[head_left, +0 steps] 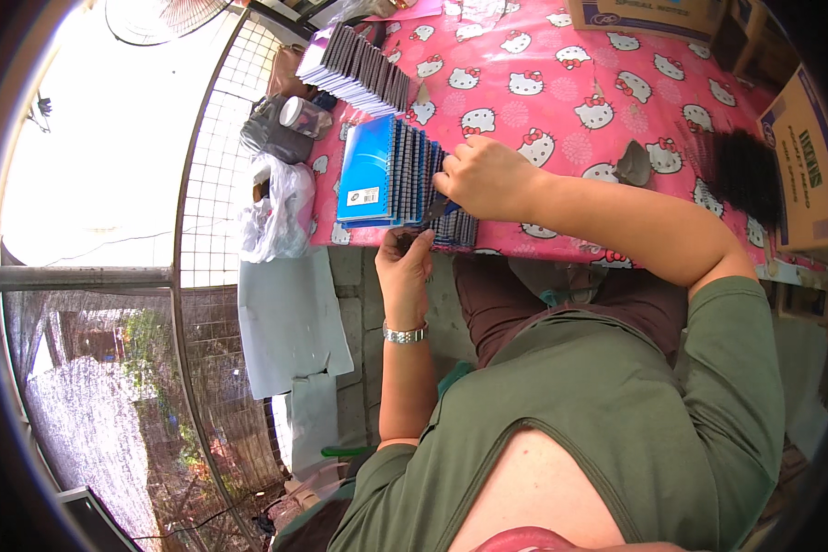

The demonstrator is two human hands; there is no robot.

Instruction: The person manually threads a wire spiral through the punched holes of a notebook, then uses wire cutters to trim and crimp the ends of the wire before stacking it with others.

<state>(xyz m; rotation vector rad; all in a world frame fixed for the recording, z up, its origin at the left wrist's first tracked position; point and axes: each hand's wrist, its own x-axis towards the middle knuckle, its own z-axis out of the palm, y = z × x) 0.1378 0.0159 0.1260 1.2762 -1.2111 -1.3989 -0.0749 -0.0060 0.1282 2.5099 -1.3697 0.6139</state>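
A row of small spiral notebooks with blue covers (368, 166) lies on the pink table, packed tightly together with their dark wire spines toward the right. My right hand (489, 179) is closed at the spine side of the row, its fingers pinching something dark that I cannot make out. At the near end of the row, by the table edge, my left hand (405, 262) is closed with thumb and fingers at the corner of the notebooks. Whatever sits between those fingertips is mostly hidden. A metal-banded wristwatch (405, 334) circles my left wrist.
Another row of spiral notebooks (354, 69) stands farther back. Along the left edge sit a clear jar (304, 117), a dark bag (271, 129) and a white plastic bag (276, 207). Cardboard boxes (805, 166) stand at right; a grey scrap (633, 164) and a dark bristly bundle (743, 175) lie nearer.
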